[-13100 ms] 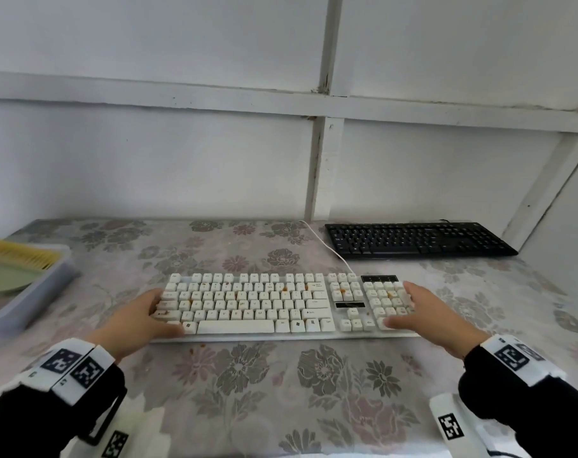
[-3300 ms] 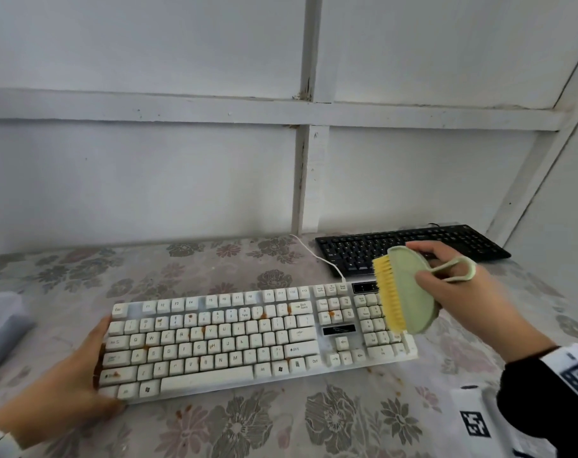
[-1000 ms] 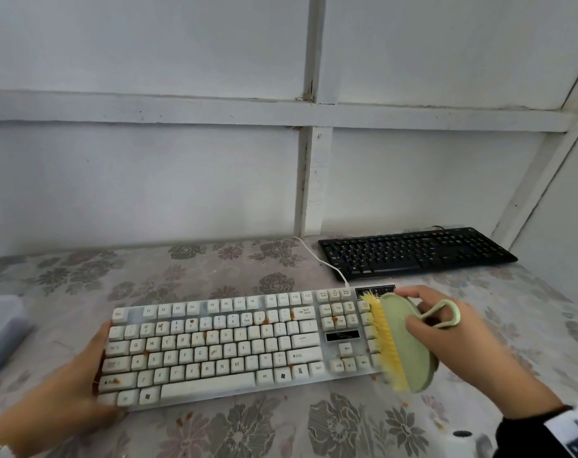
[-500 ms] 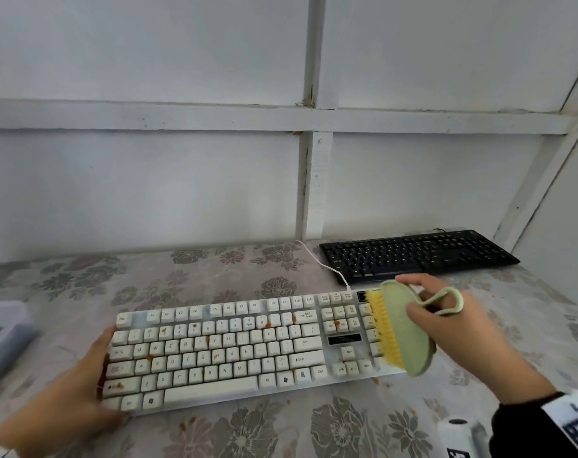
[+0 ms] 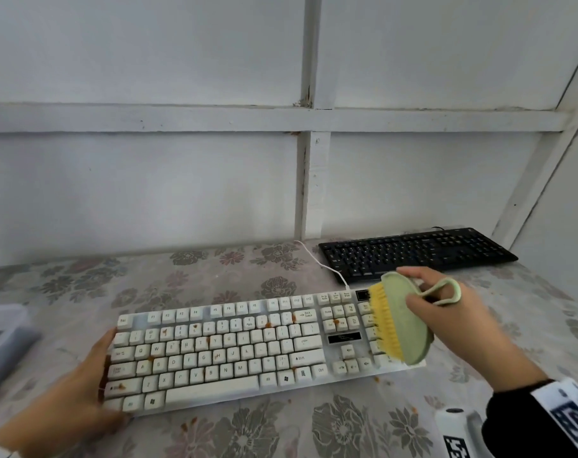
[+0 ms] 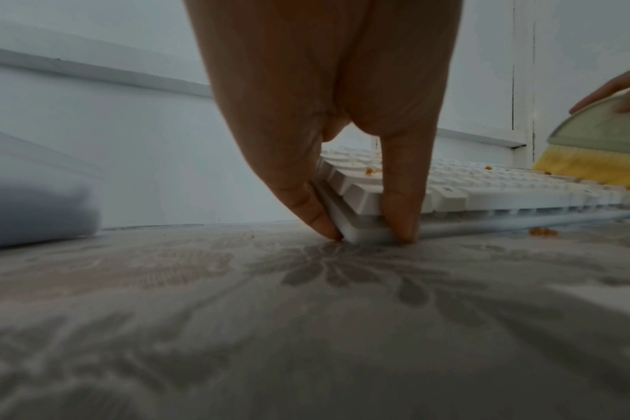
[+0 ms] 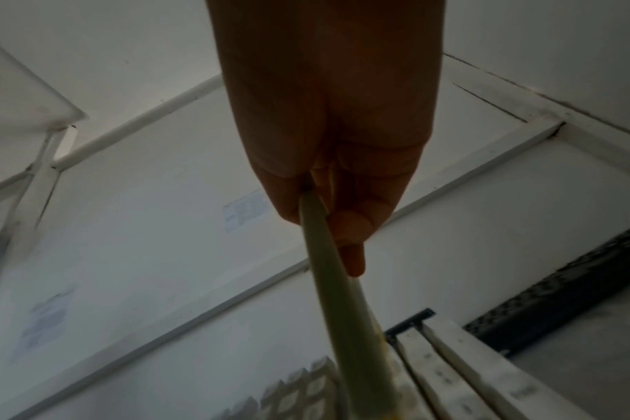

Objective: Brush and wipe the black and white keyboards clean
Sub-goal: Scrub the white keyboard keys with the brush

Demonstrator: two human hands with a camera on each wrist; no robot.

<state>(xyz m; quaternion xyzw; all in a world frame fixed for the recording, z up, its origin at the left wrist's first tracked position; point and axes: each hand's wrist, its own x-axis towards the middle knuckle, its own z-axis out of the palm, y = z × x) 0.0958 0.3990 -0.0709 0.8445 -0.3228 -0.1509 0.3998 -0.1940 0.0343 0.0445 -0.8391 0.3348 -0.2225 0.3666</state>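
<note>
A white keyboard [image 5: 221, 352] speckled with orange crumbs lies across the floral table. My left hand [image 5: 79, 391] grips its left end, thumb and finger pinching the near left corner [image 6: 364, 227]. My right hand [image 5: 459, 322] holds a green brush [image 5: 409, 322] with yellow bristles [image 5: 385, 322] tilted on edge, bristles facing left against the number pad at the right end. The brush also shows at the right of the left wrist view [image 6: 601, 136] and as a thin green edge [image 7: 339, 284] under my fingers. The black keyboard [image 5: 416, 252] lies at the back right.
A grey tray [image 5: 3, 345] sits at the table's left edge. Orange crumbs [image 5: 376, 379] lie on the cloth in front of the white keyboard. The white cable [image 5: 320, 262] runs from the keyboard toward the white wall. A wall corner closes the right side.
Over the last second the brush has swept over the number pad, from its near edge toward its far rows. My left hand has kept its hold on the keyboard's left end.
</note>
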